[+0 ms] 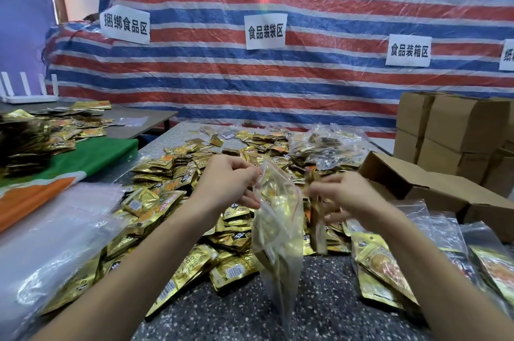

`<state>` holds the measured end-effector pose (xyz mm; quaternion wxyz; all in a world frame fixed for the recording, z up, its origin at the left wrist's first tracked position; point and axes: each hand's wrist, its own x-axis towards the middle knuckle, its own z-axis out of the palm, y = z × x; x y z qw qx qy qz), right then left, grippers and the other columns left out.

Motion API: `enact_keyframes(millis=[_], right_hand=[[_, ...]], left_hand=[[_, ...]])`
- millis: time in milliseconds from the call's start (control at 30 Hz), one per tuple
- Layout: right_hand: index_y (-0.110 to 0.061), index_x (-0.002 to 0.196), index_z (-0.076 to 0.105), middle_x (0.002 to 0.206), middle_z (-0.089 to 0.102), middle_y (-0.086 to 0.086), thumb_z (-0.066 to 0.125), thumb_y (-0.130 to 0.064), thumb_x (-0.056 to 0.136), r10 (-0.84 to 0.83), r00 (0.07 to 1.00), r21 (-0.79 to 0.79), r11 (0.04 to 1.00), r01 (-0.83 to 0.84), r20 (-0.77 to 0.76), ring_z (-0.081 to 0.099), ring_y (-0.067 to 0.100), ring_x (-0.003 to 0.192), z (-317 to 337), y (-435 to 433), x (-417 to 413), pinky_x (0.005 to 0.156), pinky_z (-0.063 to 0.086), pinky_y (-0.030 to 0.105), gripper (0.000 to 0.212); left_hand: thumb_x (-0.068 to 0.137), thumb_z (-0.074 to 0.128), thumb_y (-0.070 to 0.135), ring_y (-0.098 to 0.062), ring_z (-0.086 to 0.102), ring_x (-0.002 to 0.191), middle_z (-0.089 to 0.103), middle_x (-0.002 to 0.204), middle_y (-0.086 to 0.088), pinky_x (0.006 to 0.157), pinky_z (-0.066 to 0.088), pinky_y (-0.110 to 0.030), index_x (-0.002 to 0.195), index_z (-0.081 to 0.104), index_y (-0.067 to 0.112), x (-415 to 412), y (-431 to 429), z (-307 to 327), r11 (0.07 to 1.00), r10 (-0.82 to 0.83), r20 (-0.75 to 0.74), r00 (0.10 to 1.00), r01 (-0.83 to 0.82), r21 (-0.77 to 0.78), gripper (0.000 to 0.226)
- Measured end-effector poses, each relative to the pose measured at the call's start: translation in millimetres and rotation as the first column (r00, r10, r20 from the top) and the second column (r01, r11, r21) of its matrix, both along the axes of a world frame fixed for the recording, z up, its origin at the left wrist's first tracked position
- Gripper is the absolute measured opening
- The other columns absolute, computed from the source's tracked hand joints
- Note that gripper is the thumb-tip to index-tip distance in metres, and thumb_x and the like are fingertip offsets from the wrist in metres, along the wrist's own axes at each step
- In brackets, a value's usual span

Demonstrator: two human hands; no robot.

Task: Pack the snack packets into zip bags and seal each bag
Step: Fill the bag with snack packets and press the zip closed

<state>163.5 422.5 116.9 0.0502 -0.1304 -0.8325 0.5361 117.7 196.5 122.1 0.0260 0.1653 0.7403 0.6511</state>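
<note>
From my head view, my left hand (225,182) pinches the top edge of a clear zip bag (278,229) between thumb and curled fingers, just left of the frame's centre. The bag hangs with its long axis close to upright. Its mouth, with the red zip line, points up toward the centre of the frame, and its closed bottom points down at the lower centre, over the speckled table (333,301). Gold packets show through its upper half. The bag lies between my two hands, touching the left one and just beside the right. My right hand (350,199), right of centre, has its fingers curled round a gold packet (317,221) that hangs long-side down and is blurred; I cannot tell whether it is one packet or several. Behind and under both hands, a loose heap of snack packets (178,182) spreads across the middle of the frame. Filled bags (383,265) lie at lower right, and more clear bags (328,143) pile up at the far right of the heap. A stack of empty bags (55,229) sits at lower left. An open cardboard box (417,182) lies at the right, with stacked boxes (459,124) behind it, before a striped tarp (278,82).
</note>
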Motion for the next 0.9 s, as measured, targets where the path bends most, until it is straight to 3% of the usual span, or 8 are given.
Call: enact_keyframes(millis=[133,300,400,467,567,700,800,900], right_hand=[[-0.002,0.107,0.058,0.102,0.068,0.013,0.076,-0.015,0.082,0.049,0.815,-0.432,0.829,-0.355,-0.577,0.07,0.029,0.101,41.4,-10.4,15.3,0.084,0.06,0.041,0.033],[-0.01,0.104,0.052,0.096,0.065,0.002,0.065,-0.018,0.082,0.106,0.612,-0.382,0.695,-0.609,-0.783,0.067,0.024,0.106,65.2,-31.7,26.6,0.092,0.056,0.039,0.027],[-0.006,0.119,0.054,0.103,0.066,0.009,0.077,-0.008,0.072,0.209,0.684,-0.229,0.84,-0.491,-0.699,0.067,0.038,0.112,63.5,-36.0,25.3,0.095,0.056,0.049,0.052],[-0.018,0.125,0.06,0.107,0.069,0.01,0.09,-0.011,0.059,0.312,0.751,0.013,0.927,-0.375,-0.581,0.068,0.033,0.11,58.6,-30.3,25.5,0.097,0.056,0.043,0.072],[-0.031,0.124,0.062,0.106,0.072,-0.005,0.089,-0.015,0.06,0.437,0.808,0.252,0.897,-0.362,-0.396,0.069,0.01,0.103,52.4,-24.9,26.7,0.088,0.054,0.02,0.071],[-0.036,0.123,0.061,0.118,0.065,-0.019,0.091,-0.014,0.068,0.469,0.861,0.532,0.789,-0.308,-0.197,0.056,-0.013,0.109,42.8,-24.6,20.5,0.091,0.04,0.013,0.067],[-0.036,0.129,0.057,0.124,0.057,-0.021,0.09,-0.036,0.067,0.435,0.9,0.595,0.729,-0.338,-0.022,0.052,-0.013,0.109,44.5,-23.6,22.2,0.089,0.042,0.011,0.071],[-0.032,0.144,0.043,0.134,0.051,-0.015,0.083,-0.069,0.05,0.404,0.915,0.529,0.771,-0.355,0.025,0.055,-0.003,0.114,44.6,-23.5,29.9,0.091,0.049,0.018,0.108]], left_hand=[[0.093,0.058,-0.001,-0.018,0.063,0.044,0.066,0.07,-0.012,0.044,0.053,-0.024,0.085,0.071,-0.002,2.0,-0.6,0.9,1.0,-0.007,0.005,1.0,0.007,0.02,0.015],[0.094,0.058,-0.005,-0.018,0.063,0.046,0.066,0.075,-0.016,0.045,0.052,-0.023,0.09,0.07,-0.005,7.0,1.7,4.0,0.998,-0.046,0.02,0.999,0.045,0.043,0.013],[0.095,0.058,-0.005,-0.017,0.062,0.045,0.066,0.079,-0.021,0.045,0.051,-0.021,0.091,0.07,-0.007,8.6,1.1,6.1,0.996,-0.053,0.03,0.998,0.051,0.079,0.012],[0.094,0.06,-0.004,-0.017,0.062,0.044,0.066,0.082,-0.023,0.044,0.051,-0.02,0.094,0.069,-0.009,8.3,-0.6,6.7,0.993,-0.042,0.038,0.998,0.037,0.111,0.01],[0.094,0.061,-0.003,-0.017,0.063,0.045,0.066,0.079,-0.022,0.045,0.052,-0.02,0.093,0.069,-0.008,7.3,-0.8,6.4,0.992,-0.039,0.041,0.998,0.034,0.121,0.009],[0.094,0.062,-0.001,-0.018,0.064,0.046,0.066,0.073,-0.019,0.046,0.052,-0.02,0.092,0.069,-0.005,8.0,3.3,6.8,0.99,-0.055,0.035,0.998,0.05,0.132,0.008],[0.094,0.062,-0.001,-0.019,0.064,0.046,0.066,0.071,-0.018,0.046,0.053,-0.022,0.091,0.068,-0.004,9.9,7.1,7.9,0.989,-0.064,0.025,0.998,0.06,0.139,0.008],[0.095,0.059,-0.002,-0.02,0.065,0.047,0.064,0.077,-0.022,0.046,0.055,-0.023,0.091,0.067,-0.005,10.9,10.8,8.7,0.986,-0.045,0.016,0.999,0.042,0.162,0.01]])
